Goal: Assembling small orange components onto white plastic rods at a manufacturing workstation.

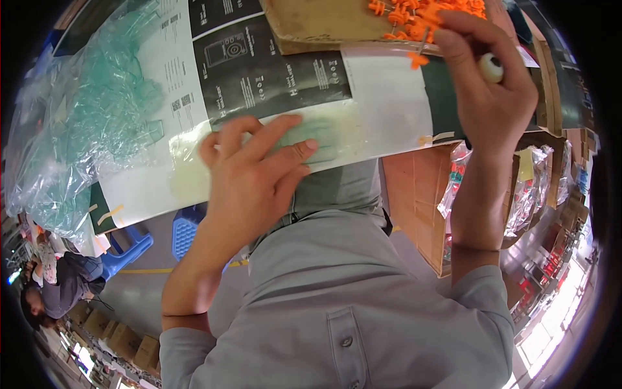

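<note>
My left hand is over the near edge of the table, its fingers spread. By its fingertips lies a faint, clear greenish patch, perhaps plastic; whether I touch it I cannot tell. My right hand pinches a small orange plastic part with a thin metal pin between thumb and forefinger. Its curled fingers also hold a pale, round-ended object with a dark centre; its kind is unclear. Beyond that hand, a pile of similar orange parts sits in an open cardboard box.
Crumpled clear-green plastic bags heap on the table's left. Printed black-and-white sheets cover the tabletop. A cardboard carton with bagged parts stands below at the right. Blue stools and another person are at lower left.
</note>
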A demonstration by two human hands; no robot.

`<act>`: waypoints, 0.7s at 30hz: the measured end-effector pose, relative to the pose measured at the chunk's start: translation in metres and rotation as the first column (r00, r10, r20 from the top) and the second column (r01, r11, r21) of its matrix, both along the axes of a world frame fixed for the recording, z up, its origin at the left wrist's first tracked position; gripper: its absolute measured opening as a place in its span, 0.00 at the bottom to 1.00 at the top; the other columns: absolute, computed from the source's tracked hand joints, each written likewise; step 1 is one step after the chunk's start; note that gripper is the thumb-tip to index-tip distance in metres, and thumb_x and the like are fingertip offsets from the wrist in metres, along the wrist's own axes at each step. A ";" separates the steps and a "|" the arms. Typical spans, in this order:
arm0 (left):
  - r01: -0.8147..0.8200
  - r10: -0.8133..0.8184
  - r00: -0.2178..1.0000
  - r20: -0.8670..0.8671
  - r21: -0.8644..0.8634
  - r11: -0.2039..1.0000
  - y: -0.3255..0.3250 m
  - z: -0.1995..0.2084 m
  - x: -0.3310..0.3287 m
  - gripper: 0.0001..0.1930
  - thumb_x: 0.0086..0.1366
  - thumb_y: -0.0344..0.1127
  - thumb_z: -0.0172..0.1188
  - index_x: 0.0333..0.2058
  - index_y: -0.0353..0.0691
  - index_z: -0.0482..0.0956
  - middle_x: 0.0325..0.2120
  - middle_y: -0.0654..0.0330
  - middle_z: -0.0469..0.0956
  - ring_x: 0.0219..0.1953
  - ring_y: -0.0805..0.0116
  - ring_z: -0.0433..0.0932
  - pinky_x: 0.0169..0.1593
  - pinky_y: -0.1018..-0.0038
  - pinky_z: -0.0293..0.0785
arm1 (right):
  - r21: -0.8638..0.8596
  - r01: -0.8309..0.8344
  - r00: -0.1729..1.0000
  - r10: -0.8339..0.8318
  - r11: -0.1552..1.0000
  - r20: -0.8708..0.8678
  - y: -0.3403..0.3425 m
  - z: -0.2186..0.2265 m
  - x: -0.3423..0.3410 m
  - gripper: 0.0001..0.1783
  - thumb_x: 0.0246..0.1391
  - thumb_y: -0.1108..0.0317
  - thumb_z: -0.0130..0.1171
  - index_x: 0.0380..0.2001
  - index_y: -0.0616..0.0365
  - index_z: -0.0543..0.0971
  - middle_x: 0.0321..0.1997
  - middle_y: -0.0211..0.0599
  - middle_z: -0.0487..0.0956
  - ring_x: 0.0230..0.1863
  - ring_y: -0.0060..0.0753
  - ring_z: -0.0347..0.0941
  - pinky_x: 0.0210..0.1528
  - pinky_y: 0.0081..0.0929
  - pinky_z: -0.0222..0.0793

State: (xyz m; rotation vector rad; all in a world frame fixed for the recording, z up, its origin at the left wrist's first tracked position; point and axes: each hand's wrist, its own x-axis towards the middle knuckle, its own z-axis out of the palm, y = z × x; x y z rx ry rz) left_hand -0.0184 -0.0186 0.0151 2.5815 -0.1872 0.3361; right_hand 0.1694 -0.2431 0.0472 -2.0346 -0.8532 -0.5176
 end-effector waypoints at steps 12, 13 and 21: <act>-0.050 0.012 0.986 -0.169 -0.223 0.973 0.024 -0.010 0.010 0.17 0.60 0.28 0.64 0.49 0.37 0.81 0.53 0.52 0.79 0.49 0.50 0.79 0.53 0.65 0.74 | 0.161 -0.213 0.841 0.265 0.964 -0.471 0.039 -0.003 -0.058 0.09 0.56 0.78 0.68 0.42 0.65 0.83 0.38 0.28 0.83 0.36 0.14 0.72 0.39 0.14 0.70; -0.015 0.003 0.987 -0.160 -0.079 0.997 0.026 -0.011 0.015 0.16 0.62 0.28 0.63 0.50 0.36 0.81 0.54 0.51 0.78 0.51 0.51 0.79 0.54 0.65 0.74 | 0.160 -0.219 0.839 0.269 0.963 -0.473 0.041 -0.004 -0.059 0.09 0.56 0.78 0.68 0.42 0.65 0.83 0.38 0.28 0.83 0.36 0.14 0.72 0.39 0.14 0.70; 0.179 -0.073 0.972 0.223 -0.507 0.843 0.020 -0.014 0.008 0.25 0.60 0.23 0.64 0.56 0.31 0.69 0.54 0.44 0.77 0.56 0.53 0.79 0.60 0.61 0.74 | 0.161 -0.239 0.708 0.285 0.958 -0.646 0.059 -0.006 -0.079 0.11 0.55 0.77 0.69 0.42 0.65 0.83 0.38 0.29 0.83 0.36 0.14 0.72 0.39 0.14 0.69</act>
